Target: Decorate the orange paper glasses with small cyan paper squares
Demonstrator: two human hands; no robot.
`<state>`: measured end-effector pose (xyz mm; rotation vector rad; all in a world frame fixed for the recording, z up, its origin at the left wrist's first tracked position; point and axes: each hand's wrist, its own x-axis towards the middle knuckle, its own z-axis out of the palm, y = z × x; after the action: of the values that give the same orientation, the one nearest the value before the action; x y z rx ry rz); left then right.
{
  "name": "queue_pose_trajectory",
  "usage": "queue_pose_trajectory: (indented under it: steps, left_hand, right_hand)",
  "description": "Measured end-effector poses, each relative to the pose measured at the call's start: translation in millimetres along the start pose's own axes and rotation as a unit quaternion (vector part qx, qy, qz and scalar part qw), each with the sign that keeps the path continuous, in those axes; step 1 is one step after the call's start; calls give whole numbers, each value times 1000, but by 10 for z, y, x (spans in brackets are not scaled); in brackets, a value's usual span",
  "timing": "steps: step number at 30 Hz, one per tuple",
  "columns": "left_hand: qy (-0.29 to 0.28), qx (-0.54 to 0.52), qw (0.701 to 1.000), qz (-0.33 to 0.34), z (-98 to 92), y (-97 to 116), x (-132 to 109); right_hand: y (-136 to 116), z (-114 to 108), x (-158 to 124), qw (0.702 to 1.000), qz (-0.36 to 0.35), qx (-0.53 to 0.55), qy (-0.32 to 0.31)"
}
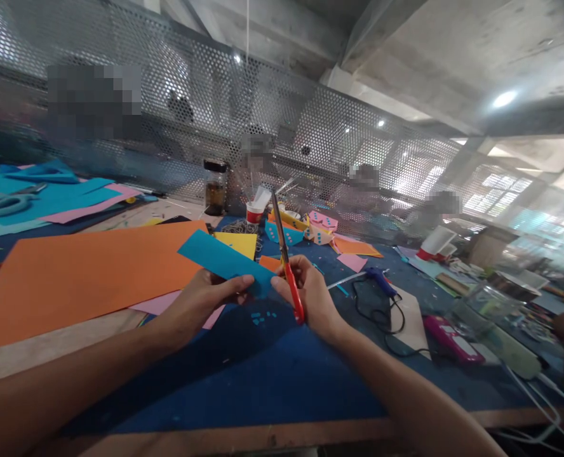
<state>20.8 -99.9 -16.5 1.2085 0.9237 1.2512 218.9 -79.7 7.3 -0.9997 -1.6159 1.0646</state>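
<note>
One flat rectangular blue paper strip point(225, 258), red-handled metal scissors point(284, 257)

The blue paper point(220, 257) partly hides the left hand point(199, 303), the orange sheet point(96, 273) runs off the left edge, and people point(365, 202) behind the mesh screen point(305, 117) are blurred.

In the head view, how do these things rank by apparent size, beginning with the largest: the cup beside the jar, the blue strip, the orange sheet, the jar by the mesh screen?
1. Orange sheet
2. Blue strip
3. Jar
4. Cup

The jar and cup stand farther back.
</note>
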Motion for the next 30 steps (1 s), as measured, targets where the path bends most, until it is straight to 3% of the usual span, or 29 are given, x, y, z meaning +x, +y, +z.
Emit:
queue_pose_trajectory:
  steps: [5, 11, 18, 24, 27, 30]
  left_hand:
    - [9, 2, 1000, 8, -19, 23, 11]
    - [-50, 93, 993, 45, -18, -12, 4]
    - [-48, 131, 990, 25, -29, -53, 22]
    - [22, 44, 999, -4, -230, 73, 179]
    - [115, -1, 993, 7, -409, 169, 275]
    - [85, -1, 996, -15, -465, 266, 296]
  right_hand:
    - [24, -30, 10, 1000, -10, 3, 0]
    - [54, -58, 14, 1000, -15, 5, -7]
    - [0, -54, 16, 1000, -14, 22, 4]
    - [-37, -170, 43, 998, -26, 41, -43]
    - [-43, -203, 47, 996, -26, 27, -80]
    - [-27, -197, 48, 993, -34, 11, -108]
